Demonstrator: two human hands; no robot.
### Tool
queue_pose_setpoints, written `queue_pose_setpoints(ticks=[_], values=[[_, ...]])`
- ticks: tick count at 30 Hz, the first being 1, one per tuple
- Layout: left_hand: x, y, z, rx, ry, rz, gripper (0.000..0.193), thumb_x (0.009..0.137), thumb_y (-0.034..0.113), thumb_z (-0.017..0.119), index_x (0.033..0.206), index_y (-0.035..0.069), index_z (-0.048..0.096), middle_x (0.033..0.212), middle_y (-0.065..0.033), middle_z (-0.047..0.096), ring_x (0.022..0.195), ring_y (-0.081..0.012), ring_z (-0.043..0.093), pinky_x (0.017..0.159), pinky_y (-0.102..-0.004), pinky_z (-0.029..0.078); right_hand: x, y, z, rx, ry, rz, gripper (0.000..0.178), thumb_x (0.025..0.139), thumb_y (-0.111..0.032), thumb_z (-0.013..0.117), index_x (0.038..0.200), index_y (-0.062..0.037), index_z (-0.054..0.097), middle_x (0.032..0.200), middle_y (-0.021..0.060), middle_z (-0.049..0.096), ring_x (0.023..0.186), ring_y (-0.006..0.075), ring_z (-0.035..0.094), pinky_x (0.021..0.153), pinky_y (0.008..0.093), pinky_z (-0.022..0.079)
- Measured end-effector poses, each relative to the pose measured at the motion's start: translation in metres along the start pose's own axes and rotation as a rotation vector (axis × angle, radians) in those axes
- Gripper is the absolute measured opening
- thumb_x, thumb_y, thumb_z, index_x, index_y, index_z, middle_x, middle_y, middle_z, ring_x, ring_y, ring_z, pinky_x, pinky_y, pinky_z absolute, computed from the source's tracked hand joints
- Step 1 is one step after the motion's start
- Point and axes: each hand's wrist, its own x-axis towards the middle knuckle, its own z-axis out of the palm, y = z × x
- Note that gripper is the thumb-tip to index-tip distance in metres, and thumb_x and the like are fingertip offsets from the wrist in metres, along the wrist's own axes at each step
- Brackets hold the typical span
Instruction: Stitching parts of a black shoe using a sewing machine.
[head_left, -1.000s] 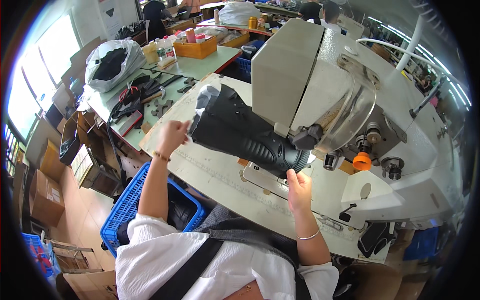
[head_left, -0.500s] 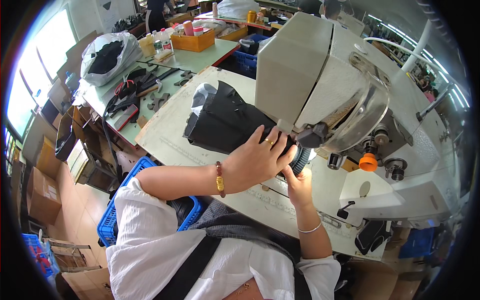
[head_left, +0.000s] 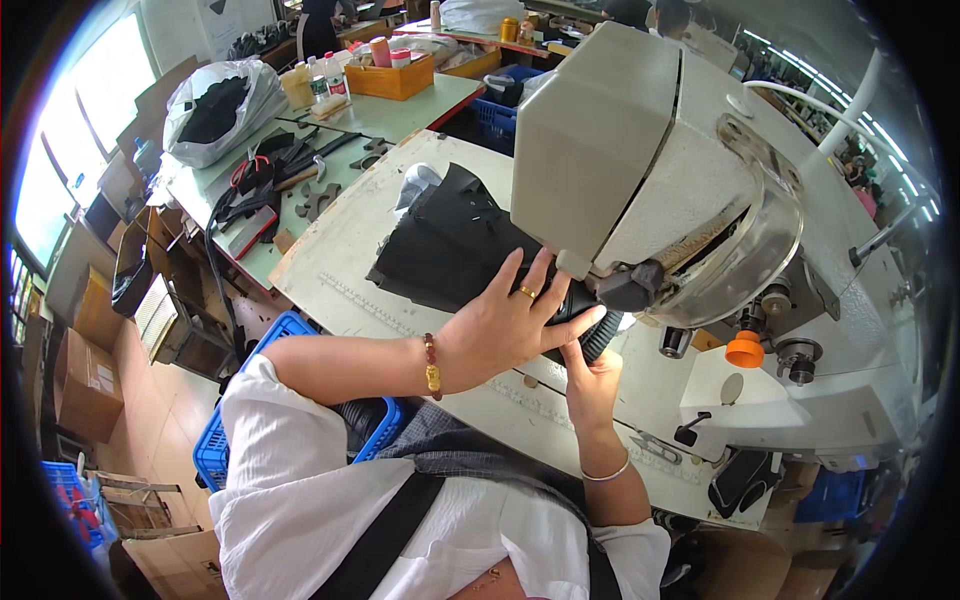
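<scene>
A black boot (head_left: 440, 245) lies across the pale machine table, its wide shaft toward the far left and pale lining or stuffing showing at the opening. Its ribbed sole end (head_left: 600, 335) sits under the head of a large off-white sewing machine (head_left: 590, 140). Spread over the top of the boot near that end, the fingers of my left hand (head_left: 510, 325) press and hold it. Below, my right hand (head_left: 592, 385) grips the ribbed edge with the thumb up; its other fingers are partly hidden. The needle area is hidden behind the machine head and my hands.
A blue basket (head_left: 210, 440) stands by my left side. On the green table (head_left: 425, 112) lie tools, a stuffed plastic bag (head_left: 262, 90), bottles and an orange box (head_left: 390, 78). A black pouch-like piece (head_left: 742, 487) rests at the machine table's near right corner.
The boot's ribbed end has turned slightly under the machine, and both hands have shifted a little with it. My right hand sits slightly lower and further left. The view has moved slightly.
</scene>
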Motion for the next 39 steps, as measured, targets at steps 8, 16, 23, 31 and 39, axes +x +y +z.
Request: queue_pose_setpoints(ticks=[8, 16, 23, 31, 39], values=[[-0.001, -0.001, 0.013, 0.054, 0.071, 0.015, 0.044, 0.083, 0.026, 0.056, 0.127, 0.026, 0.052, 0.114, -0.0116, 0.058, 0.103, -0.027, 0.054, 0.088, -0.035, 0.043, 0.005, -0.003, -0.005, -0.105, -0.034, -0.088, 0.013, 0.093, -0.008, 0.06, 0.083, -0.0007, 0.061, 0.076, -0.0052, 0.055, 0.071, 0.004, 0.049, 0.063, 0.0202, 0.042], [-0.009, 0.019, 0.013, 0.029, -0.021, -0.042, 0.041, 0.084, 0.024, 0.054, 0.122, 0.01, 0.05, 0.128, -0.0162, 0.053, 0.12, -0.0282, 0.048, 0.097, -0.0442, 0.039, -0.01, 0.014, -0.012, 0.022, 0.041, 0.055, 0.02, 0.092, -0.008, 0.059, 0.108, 0.0037, 0.061, 0.096, 0.0024, 0.061, 0.087, 0.0094, 0.054, 0.078, 0.0263, 0.044], [-0.003, 0.021, 0.004, -0.13, 0.022, -0.097, 0.033, 0.082, 0.019, 0.056, 0.114, 0.009, 0.058, 0.125, -0.014, 0.056, 0.117, -0.0253, 0.053, 0.096, -0.0408, 0.041, -0.006, 0.041, -0.024, -0.103, 0.088, -0.031, 0.018, 0.09, -0.016, 0.065, 0.081, -0.0006, 0.067, 0.061, -0.0045, 0.054, 0.054, 0.0036, 0.043, 0.047, 0.0229, 0.034], [0.001, 0.032, 0.004, -0.158, 0.096, -0.216, 0.03, 0.08, 0.016, 0.058, 0.109, 0.008, 0.062, 0.115, -0.0125, 0.06, 0.109, -0.0249, 0.057, 0.093, -0.0399, 0.043, -0.006, 0.022, -0.016, 0.038, 0.07, 0.017, 0.021, 0.093, -0.019, 0.063, 0.082, -0.0012, 0.068, 0.063, -0.0073, 0.054, 0.056, 0.0019, 0.043, 0.048, 0.0208, 0.035], [0.001, 0.014, -0.003, -0.292, 0.036, -0.163, 0.031, 0.078, 0.015, 0.059, 0.107, 0.007, 0.063, 0.114, -0.0123, 0.061, 0.109, -0.0244, 0.057, 0.093, -0.0399, 0.043, -0.011, 0.034, -0.02, -0.068, 0.063, -0.004, 0.023, 0.094, -0.02, 0.062, 0.082, -0.001, 0.067, 0.065, -0.0069, 0.054, 0.058, 0.0016, 0.043, 0.049, 0.0201, 0.035]])
